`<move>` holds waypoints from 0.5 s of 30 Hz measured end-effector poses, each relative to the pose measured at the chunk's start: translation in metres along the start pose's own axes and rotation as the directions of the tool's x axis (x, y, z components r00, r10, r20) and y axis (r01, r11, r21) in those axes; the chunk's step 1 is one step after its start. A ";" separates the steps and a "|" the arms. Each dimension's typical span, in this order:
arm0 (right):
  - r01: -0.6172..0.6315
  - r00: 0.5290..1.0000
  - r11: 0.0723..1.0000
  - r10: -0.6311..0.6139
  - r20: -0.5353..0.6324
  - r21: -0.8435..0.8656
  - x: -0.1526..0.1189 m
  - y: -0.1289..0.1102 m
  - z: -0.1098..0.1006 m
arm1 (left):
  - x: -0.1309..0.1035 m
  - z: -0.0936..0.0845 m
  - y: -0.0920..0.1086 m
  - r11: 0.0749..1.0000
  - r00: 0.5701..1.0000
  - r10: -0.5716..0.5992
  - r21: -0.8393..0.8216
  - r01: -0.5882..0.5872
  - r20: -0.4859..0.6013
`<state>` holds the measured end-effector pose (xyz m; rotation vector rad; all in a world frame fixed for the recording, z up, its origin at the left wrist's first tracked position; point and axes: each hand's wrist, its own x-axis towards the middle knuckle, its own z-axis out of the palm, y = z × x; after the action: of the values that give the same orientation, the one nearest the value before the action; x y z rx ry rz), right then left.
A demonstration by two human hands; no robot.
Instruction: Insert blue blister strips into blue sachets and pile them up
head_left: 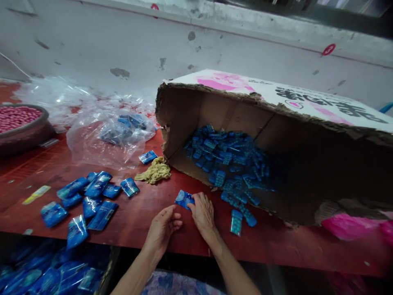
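Note:
Between thumb and fingers, my right hand [202, 211] grips a small blue printed packet [183, 198] just above the red table. Beside it, my left hand [166, 225] is empty, with its fingers loosely curled and apart. To the right lies a clear case of blue-green pellets with a blue cap [236, 223]. Many similar small cases [227, 157] spill from a cardboard box [181, 110] lying on its side. Several filled blue packets [98, 184] are scattered to the left of my hands.
A crumpled yellowish cloth [155, 170] lies by the box corner. Behind it is a clear plastic bag [89, 143] with blue packets inside. A round bowl [27, 137] of pink pellets stands far left. Below the table edge, more blue packets [49, 270] fill a container. Pink plastic [346, 226] lies right.

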<state>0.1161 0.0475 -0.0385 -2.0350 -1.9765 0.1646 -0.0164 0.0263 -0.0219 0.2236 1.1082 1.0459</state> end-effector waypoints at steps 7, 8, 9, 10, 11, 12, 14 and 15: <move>0.007 0.998 0.999 -0.004 -0.063 0.039 0.001 0.004 0.003 | 0.000 0.000 -0.001 0.999 1.000 0.004 0.034 -0.004 -0.016; 0.012 0.997 0.999 -0.008 -0.071 0.053 -0.001 0.005 0.001 | -0.001 0.002 -0.002 0.999 0.999 0.015 0.042 -0.014 -0.029; 0.021 0.996 0.997 -0.014 -0.086 0.080 -0.005 0.005 -0.003 | -0.002 0.004 -0.003 0.998 0.999 0.032 0.046 -0.031 -0.035; 0.037 0.994 0.992 -0.024 -0.108 0.119 -0.009 0.004 -0.007 | -0.002 0.006 -0.005 0.998 0.998 0.049 0.047 -0.047 -0.029; 0.058 0.990 0.984 -0.035 -0.135 0.169 -0.015 0.002 -0.011 | -0.002 0.009 -0.006 0.997 0.998 0.059 0.046 -0.059 -0.014; 0.085 0.986 0.970 -0.048 -0.162 0.228 -0.020 -0.001 -0.016 | -0.003 0.011 -0.007 0.997 0.998 0.064 0.045 -0.064 0.008; 0.132 0.978 0.916 -0.058 -0.200 0.379 -0.029 -0.006 -0.023 | -0.002 0.013 -0.009 0.997 0.997 0.061 0.046 -0.062 0.037; 0.128 0.979 0.874 -0.035 -0.202 0.468 -0.032 -0.008 -0.025 | -0.001 0.013 -0.010 0.997 0.997 0.061 0.047 -0.062 0.038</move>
<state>0.1138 0.0122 -0.0159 -1.5828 -1.6916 0.3875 -0.0002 0.0244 -0.0208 0.3160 1.1001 1.0665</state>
